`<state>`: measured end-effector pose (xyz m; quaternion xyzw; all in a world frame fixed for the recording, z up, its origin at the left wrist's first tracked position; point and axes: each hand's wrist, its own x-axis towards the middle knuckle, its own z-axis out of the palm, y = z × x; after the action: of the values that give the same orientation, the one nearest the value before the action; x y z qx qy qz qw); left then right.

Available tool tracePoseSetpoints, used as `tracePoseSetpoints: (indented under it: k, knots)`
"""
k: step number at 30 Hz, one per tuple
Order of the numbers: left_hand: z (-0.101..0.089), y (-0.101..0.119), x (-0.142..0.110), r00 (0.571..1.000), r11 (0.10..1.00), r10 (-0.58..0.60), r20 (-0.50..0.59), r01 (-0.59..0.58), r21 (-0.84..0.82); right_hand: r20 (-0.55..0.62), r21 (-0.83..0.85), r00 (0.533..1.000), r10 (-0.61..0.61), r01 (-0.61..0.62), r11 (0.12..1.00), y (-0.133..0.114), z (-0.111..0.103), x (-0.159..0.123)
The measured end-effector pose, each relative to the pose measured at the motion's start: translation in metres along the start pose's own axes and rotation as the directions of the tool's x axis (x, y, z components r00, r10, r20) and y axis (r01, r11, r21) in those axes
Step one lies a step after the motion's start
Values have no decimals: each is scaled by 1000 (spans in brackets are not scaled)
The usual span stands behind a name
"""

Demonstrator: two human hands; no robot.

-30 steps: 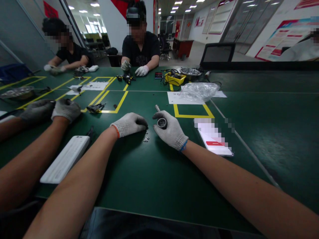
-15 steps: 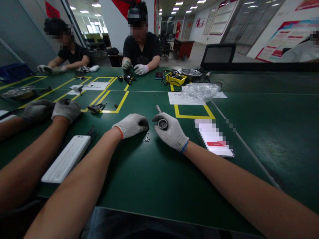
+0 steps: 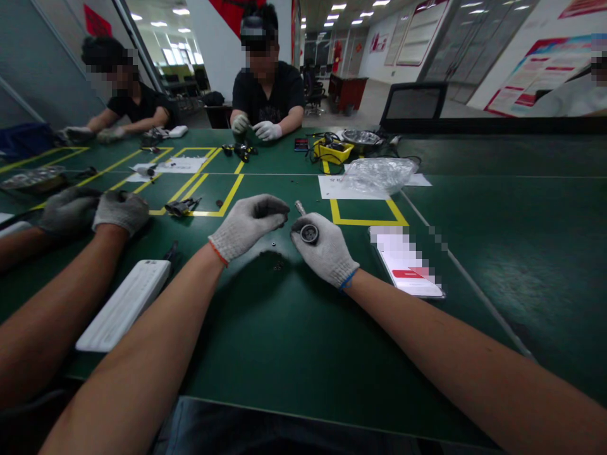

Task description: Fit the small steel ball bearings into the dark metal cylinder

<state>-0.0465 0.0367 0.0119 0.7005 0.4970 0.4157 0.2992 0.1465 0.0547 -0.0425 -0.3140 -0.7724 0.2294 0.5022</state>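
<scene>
My right hand [image 3: 324, 248], in a white knit glove, is closed round a small dark cylindrical part [image 3: 308, 233] with its round open end facing me; a metal shaft [image 3: 300, 206] sticks out behind it. My left hand [image 3: 248, 220], also gloved, hovers above the green table [image 3: 265, 335] just left of the part, fingertips pinched together; what they hold is too small to name. Several tiny washers or nuts [image 3: 277, 265] lie on the table below the left hand.
A white flat case [image 3: 124, 304] lies at left beside a neighbour's gloved hands [image 3: 97, 212]. A phone [image 3: 406, 262] lies at right. Yellow tape boxes, a paper sheet and a plastic bag [image 3: 379, 173] sit further back. Two people work at the far side.
My left hand has lifted off the table from beside the small washers and moved up towards the part in my right hand. The right hand has barely moved.
</scene>
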Motion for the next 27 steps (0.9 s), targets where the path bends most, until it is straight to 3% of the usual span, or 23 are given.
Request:
tracePoseSetpoints:
  k: [5, 18, 27]
  knots:
    - [4, 13, -4, 999, 996, 32, 23, -30, -87, -27, 0, 1000, 16, -16, 1000, 1, 1, 0]
    - [30, 28, -12, 989, 973, 143, 44, -148, 177, 44, 51, 999, -1, -1, 999, 1, 0, 0]
    - [35, 27, -10, 991, 970, 133, 34, -137, 201, 54, 63, 998, -27, 24, 998, 3, 0, 0]
